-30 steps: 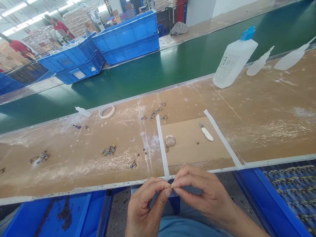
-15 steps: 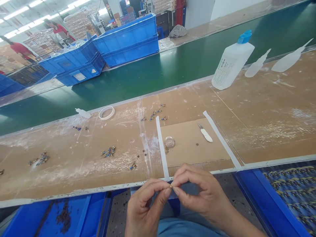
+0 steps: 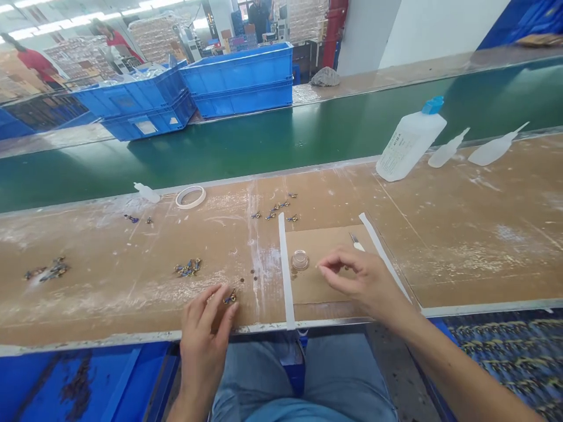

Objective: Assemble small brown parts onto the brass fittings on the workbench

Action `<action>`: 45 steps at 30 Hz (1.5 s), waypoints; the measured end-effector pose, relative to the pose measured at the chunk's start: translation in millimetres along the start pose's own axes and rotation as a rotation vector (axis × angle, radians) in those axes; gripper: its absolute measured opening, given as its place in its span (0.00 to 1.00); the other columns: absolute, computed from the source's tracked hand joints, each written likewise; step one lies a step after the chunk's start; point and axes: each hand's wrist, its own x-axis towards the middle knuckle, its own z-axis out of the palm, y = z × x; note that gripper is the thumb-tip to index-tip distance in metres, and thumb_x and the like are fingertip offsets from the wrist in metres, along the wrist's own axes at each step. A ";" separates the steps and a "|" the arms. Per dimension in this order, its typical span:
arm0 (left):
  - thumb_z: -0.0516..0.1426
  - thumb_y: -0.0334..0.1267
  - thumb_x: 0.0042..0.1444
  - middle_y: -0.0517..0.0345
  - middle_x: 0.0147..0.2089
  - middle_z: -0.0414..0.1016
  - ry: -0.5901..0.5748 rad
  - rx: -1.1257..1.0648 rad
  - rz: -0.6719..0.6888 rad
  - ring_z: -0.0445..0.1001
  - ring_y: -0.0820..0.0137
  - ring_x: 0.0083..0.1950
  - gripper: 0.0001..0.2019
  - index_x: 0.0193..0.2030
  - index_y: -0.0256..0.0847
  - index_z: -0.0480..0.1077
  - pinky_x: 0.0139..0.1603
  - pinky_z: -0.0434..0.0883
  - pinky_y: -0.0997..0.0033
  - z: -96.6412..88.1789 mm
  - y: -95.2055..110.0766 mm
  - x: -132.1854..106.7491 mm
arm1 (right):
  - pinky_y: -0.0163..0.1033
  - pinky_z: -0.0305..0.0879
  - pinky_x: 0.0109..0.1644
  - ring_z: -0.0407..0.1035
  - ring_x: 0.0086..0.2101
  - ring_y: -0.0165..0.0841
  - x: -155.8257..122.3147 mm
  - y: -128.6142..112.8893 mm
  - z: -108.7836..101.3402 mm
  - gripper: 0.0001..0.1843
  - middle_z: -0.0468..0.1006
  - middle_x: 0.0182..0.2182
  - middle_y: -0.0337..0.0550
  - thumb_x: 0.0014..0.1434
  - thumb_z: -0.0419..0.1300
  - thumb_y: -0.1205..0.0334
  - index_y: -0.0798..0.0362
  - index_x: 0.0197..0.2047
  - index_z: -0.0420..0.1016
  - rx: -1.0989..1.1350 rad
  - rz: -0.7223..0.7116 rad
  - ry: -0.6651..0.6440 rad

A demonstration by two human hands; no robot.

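Observation:
My left hand is at the table's front edge, thumb and fingers apart around a small blue-and-gold piece lying on the table. Whether the fingertips touch it I cannot tell. Over the cardboard sheet, my right hand holds thumb and forefinger pinched, with a tiny pale speck at the tips, too small to name. Left of these fingertips sits a small clear cup. A white-handled craft knife is partly hidden behind the right hand.
Small blue-and-gold pieces lie in a cluster and a scattered group. A tape roll, a large white bottle and squeeze bottles stand or lie toward the back. Beyond runs a green belt with blue crates.
My hands have parted from a shared pinch on a tiny tan piece. The left moved left to the blue-and-gold piece and opened; the right moved forward over the cardboard. The view shifted.

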 end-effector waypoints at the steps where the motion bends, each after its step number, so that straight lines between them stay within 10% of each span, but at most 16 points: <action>1: 0.56 0.44 0.63 0.48 0.52 0.75 -0.019 0.007 -0.008 0.70 0.57 0.54 0.16 0.55 0.44 0.73 0.55 0.67 0.52 3.7 -6.4 -0.5 | 0.33 0.64 0.33 0.69 0.29 0.27 6.6 2.5 -1.2 0.08 0.76 0.27 0.37 0.58 0.57 0.64 0.51 0.29 0.74 -0.035 -0.013 -0.024; 27: 0.57 0.38 0.62 0.55 0.39 0.79 0.110 -0.327 -0.225 0.77 0.67 0.41 0.07 0.41 0.43 0.77 0.45 0.72 0.67 11.1 -2.2 -13.1 | 0.36 0.48 0.28 0.61 0.27 0.28 50.8 3.2 10.9 0.14 0.70 0.26 0.42 0.59 0.54 0.67 0.53 0.23 0.72 -0.515 -0.270 -0.352; 35: 0.61 0.39 0.59 0.56 0.41 0.78 0.029 -0.644 -0.458 0.76 0.69 0.42 0.07 0.41 0.44 0.80 0.41 0.74 0.74 -3.9 25.9 -7.4 | 0.35 0.64 0.33 0.69 0.29 0.28 37.4 -33.7 2.4 0.10 0.75 0.27 0.38 0.61 0.57 0.60 0.49 0.30 0.76 -0.146 -0.137 -0.332; 45: 0.67 0.37 0.50 0.57 0.27 0.79 -0.142 -1.345 -0.836 0.77 0.72 0.30 0.07 0.36 0.38 0.78 0.35 0.75 0.74 -15.2 87.6 4.0 | 0.33 0.67 0.31 0.68 0.28 0.28 -12.7 -50.3 45.5 0.13 0.74 0.26 0.40 0.55 0.64 0.52 0.53 0.28 0.77 0.605 0.290 -0.185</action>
